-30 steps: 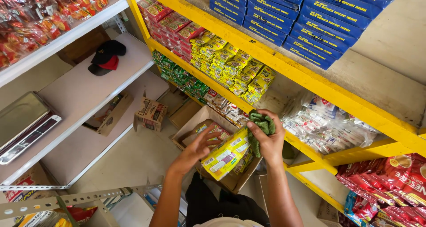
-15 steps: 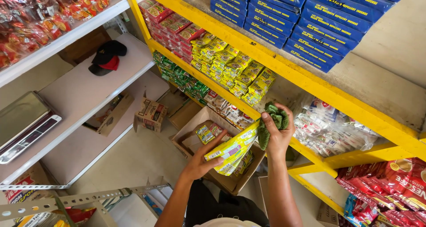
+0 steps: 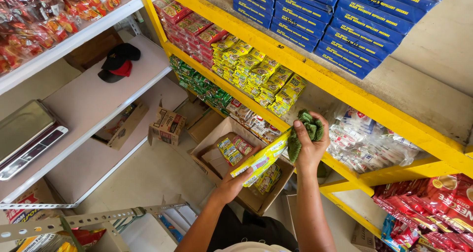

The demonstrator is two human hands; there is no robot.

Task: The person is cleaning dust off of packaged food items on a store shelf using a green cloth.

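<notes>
Since the earlier frames, both hands have risen from over the open cardboard box (image 3: 217,146) toward the yellow shelf (image 3: 315,72), and the yellow packet (image 3: 259,159) has swung from lying nearly flat to a steeper slant.

Left hand (image 3: 235,179): closed on the lower end of the yellow packet, fingers under it; the fingertips are hidden behind the packet.
Right hand (image 3: 309,142): closed around a bunched green cloth (image 3: 306,131), pressed against the packet's upper end. Where cloth and packet meet is hard to make out.

Packet position: between the two hands, held in the air above the box. Long axis runs from lower left at the left hand to upper right at the right hand; the upper end points toward the shelf edge just beyond the right hand.

Beyond the right hand, stacked yellow packets (image 3: 266,75) sit on the shelf. Clear bags (image 3: 367,141) lie just right of that hand, partly cut off by the shelf beam. Box contents below the left hand are partly hidden by the packet. Both forearms run out of view at the bottom edge.
</notes>
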